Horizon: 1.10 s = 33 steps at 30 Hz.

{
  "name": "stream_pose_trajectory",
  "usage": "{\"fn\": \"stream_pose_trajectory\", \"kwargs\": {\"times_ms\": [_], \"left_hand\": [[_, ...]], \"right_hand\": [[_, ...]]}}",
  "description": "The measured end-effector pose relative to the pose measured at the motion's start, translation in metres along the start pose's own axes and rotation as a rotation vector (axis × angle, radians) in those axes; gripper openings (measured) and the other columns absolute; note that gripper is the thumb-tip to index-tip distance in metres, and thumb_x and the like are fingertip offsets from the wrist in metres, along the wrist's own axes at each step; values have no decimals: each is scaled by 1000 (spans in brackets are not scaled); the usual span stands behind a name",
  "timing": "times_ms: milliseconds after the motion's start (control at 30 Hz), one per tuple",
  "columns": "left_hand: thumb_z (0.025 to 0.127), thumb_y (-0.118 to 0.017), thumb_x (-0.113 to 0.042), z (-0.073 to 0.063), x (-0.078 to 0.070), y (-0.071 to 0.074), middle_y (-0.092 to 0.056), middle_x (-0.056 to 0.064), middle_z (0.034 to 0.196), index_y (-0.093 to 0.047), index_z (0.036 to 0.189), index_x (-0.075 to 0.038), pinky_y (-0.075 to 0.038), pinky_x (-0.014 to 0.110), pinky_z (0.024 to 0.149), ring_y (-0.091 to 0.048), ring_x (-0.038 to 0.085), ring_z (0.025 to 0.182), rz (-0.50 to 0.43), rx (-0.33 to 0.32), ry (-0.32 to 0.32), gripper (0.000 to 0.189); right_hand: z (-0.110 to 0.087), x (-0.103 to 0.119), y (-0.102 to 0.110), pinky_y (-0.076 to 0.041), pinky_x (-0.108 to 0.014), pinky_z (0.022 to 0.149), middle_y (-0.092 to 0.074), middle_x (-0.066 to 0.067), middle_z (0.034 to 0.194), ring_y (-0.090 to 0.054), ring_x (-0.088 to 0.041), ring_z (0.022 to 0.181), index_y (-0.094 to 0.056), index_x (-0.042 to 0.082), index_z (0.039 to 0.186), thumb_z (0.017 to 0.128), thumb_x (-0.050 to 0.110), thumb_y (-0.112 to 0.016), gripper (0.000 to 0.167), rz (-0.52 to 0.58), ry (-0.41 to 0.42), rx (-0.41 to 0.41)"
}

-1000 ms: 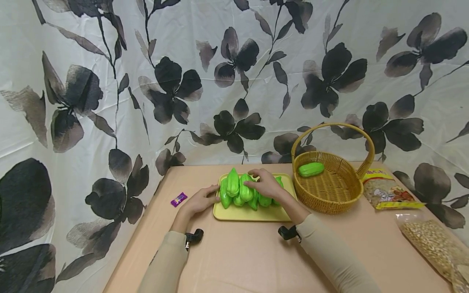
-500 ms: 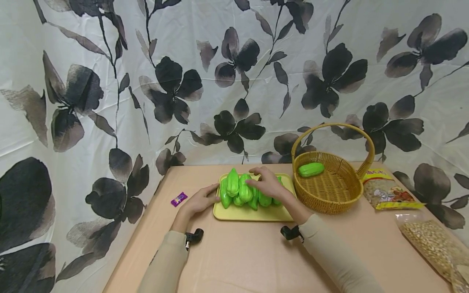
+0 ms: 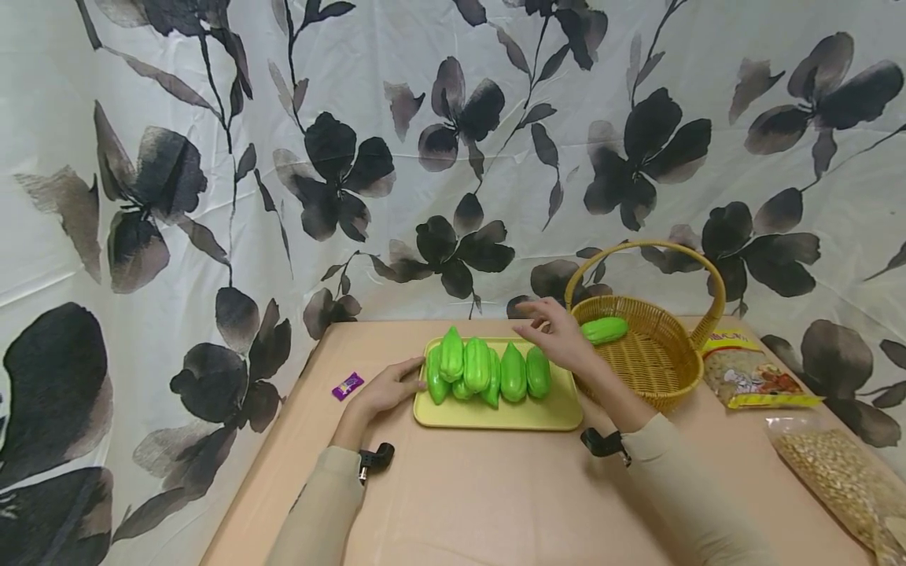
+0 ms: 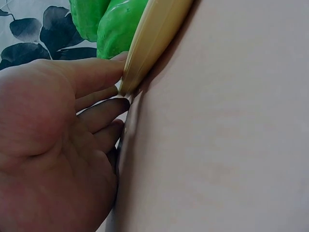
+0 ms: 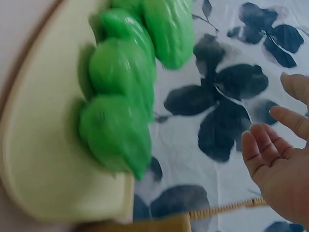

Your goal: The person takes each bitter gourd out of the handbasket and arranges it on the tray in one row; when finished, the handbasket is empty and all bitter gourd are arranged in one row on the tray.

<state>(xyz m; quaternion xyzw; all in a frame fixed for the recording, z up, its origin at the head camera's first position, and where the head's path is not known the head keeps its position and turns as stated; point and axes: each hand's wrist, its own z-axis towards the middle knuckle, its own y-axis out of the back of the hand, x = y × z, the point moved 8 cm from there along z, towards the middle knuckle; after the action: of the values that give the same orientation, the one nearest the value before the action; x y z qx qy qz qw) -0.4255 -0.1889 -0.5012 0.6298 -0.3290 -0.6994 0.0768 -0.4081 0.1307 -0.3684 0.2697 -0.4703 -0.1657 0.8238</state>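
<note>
Several glossy green ridged vegetables, some pointed at one end, lie in a row on a yellow tray, with some piled over others at the left. My left hand grips the tray's left edge; in the left wrist view its thumb comes over the tray's rim while the other fingers lie along the outside. My right hand is in the air over the tray's back right corner, beside the basket, with nothing in it. The right wrist view shows its fingers loosely bent, apart from the green vegetables.
A wicker basket with a tall handle stands right of the tray, one green vegetable inside. Further right lie a yellow-printed food bag and a clear bag of pale kernels. A small purple packet lies at the left.
My right hand has moved right from over the green vegetables toward the basket, uncovering the row's right end. The left hand stays at the tray's edge.
</note>
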Motion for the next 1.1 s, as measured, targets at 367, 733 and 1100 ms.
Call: {"fn": "stream_pose_trajectory", "kwargs": {"times_ms": [367, 733, 1100], "left_hand": [[103, -66, -30, 2, 2, -1, -39, 16, 166, -42, 159, -6, -17, 55, 131, -25, 37, 159, 34, 10, -9, 66], [103, -66, -31, 4, 3, -1, -39, 16, 166, -42, 159, -7, -17, 55, 131, -25, 37, 159, 32, 16, -12, 66], [103, -66, -32, 2, 0, -2, -39, 16, 166, -41, 159, -7, -17, 56, 131, -25, 38, 158, 48, 13, -11, 67]], "right_hand": [[-10, -33, 59, -55, -46, 90, -66, -14, 121, -63, -30, 107, -65, 7, 136, 103, 35, -66, 43, -87, -79, 72], [-9, -89, 91, -51, -58, 102, -61, -24, 139, -57, -44, 126, -59, 0, 142, 105, 39, -62, 54, -103, -209, 169], [2, -113, 94, -42, -69, 110, -47, -35, 152, -45, -54, 137, -50, -9, 147, 104, 30, -64, 59, -201, -203, 54]]}}
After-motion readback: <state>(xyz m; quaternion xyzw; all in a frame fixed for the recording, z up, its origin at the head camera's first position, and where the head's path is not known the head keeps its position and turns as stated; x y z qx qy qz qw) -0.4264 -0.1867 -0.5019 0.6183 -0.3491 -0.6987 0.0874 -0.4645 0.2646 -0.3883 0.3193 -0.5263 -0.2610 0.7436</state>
